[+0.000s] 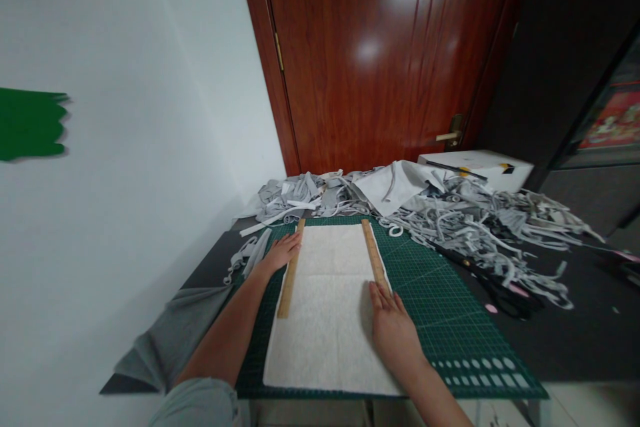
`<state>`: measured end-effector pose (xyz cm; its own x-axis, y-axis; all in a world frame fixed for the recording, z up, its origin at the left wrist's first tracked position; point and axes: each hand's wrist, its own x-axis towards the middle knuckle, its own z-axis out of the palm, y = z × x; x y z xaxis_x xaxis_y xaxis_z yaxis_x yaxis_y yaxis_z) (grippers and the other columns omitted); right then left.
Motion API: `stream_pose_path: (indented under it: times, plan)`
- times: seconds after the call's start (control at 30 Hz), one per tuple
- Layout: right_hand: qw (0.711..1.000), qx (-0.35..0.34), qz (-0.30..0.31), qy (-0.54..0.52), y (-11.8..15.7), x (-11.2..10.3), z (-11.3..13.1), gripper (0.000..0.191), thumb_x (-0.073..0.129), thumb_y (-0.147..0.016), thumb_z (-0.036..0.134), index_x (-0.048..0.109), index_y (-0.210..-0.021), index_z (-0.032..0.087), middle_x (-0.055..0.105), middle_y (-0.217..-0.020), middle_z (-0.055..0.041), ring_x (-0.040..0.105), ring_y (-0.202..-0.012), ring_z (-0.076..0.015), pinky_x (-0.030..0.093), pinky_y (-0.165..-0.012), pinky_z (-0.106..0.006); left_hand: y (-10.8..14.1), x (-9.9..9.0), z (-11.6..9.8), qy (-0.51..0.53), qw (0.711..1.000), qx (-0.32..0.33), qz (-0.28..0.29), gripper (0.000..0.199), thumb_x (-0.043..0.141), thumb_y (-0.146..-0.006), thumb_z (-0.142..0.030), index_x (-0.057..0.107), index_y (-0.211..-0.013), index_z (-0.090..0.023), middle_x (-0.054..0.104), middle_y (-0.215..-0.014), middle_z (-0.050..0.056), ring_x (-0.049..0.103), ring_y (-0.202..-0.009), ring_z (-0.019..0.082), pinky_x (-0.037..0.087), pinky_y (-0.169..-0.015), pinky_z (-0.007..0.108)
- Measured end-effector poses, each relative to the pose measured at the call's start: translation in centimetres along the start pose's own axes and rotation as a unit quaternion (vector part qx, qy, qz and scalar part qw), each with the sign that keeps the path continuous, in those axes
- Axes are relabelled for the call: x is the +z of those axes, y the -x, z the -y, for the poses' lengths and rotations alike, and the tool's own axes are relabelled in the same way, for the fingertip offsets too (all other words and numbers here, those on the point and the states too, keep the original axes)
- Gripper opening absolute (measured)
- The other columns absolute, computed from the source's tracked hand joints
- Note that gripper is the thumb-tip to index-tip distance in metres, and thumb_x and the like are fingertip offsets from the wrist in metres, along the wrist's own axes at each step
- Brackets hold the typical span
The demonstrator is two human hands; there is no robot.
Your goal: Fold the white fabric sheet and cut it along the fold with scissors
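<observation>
White fabric (333, 330), lying lengthwise between left hand (281, 253) and right hand (395, 330), extending forward beyond both; hands flattened, gripping nothing, fingers resting on wooden rulers (373, 250).

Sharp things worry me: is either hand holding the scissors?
No, the scissors lie by the cloth scraps, while the left hand and right hand each rest on a wooden ruler.

Covered and cropped
The right hand (395, 331) hides the near end of one ruler (374, 250), whose markings are too small to read; the frame cuts off the door (350, 80) and green wall patch (33, 123).
</observation>
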<state>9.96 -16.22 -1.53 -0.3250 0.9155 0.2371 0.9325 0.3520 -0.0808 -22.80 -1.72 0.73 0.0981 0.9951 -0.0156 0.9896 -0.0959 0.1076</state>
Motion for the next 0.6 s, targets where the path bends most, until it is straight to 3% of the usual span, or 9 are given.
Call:
stream_pose_path:
  times: [0.27, 0.37, 0.5, 0.6]
  plan:
    - [1.0, 0.004, -0.005, -0.005, 0.0, 0.1, 0.0, 0.062, 0.027, -0.078, -0.009, 0.042, -0.137, 0.003, 0.047, -0.139, -0.017, 0.046, -0.129, -0.0228, 0.038, -0.105, -0.041, 0.0, 0.0, -0.2, -0.026, 1.0, 0.006, -0.012, 0.048, 0.028, -0.098, -0.037, 0.029, -0.146, -0.031, 0.027, -0.153, -0.001, 0.024, -0.14, 0.023, 0.022, -0.112, 0.045]
    - [1.0, 0.007, 0.013, 0.002, -0.1, 0.0, 0.0, 0.062, 0.026, -0.078, -0.009, 0.041, -0.138, 0.002, 0.046, -0.14, -0.0172, 0.045, -0.13, -0.0228, 0.038, -0.106, -0.041, 0.4, -0.3, -0.5, -0.044, 0.999, 0.009, -0.022, 0.047, 0.028, -0.098, -0.034, 0.031, -0.145, -0.03, 0.03, -0.152, -0.001, 0.025, -0.139, 0.025, 0.024, -0.111, 0.048]
    - [1.0, 0.003, 0.013, 0.009, -0.1, -0.1, 0.1, 0.062, 0.028, -0.078, -0.008, 0.042, -0.137, 0.002, 0.045, -0.141, -0.0169, 0.045, -0.13, -0.0226, 0.038, -0.106, -0.04, 0.6, -1.1, -1.8, -0.076, 0.996, 0.007, -0.046, 0.046, 0.031, -0.096, -0.027, 0.04, -0.141, -0.026, 0.036, -0.149, 0.002, 0.022, -0.14, 0.029, 0.019, -0.11, 0.057]
    - [1.0, -0.001, -0.001, 0.017, 0.1, 0.0, 0.1, 0.061, 0.028, -0.078, -0.008, 0.042, -0.137, 0.001, 0.047, -0.139, -0.0173, 0.046, -0.129, -0.0228, 0.04, -0.105, -0.04, 0.2, -1.3, -3.8, -0.093, 0.993, 0.003, -0.065, 0.05, 0.037, -0.091, -0.019, 0.041, -0.14, -0.019, 0.036, -0.149, 0.007, 0.02, -0.141, 0.028, 0.016, -0.113, 0.051]
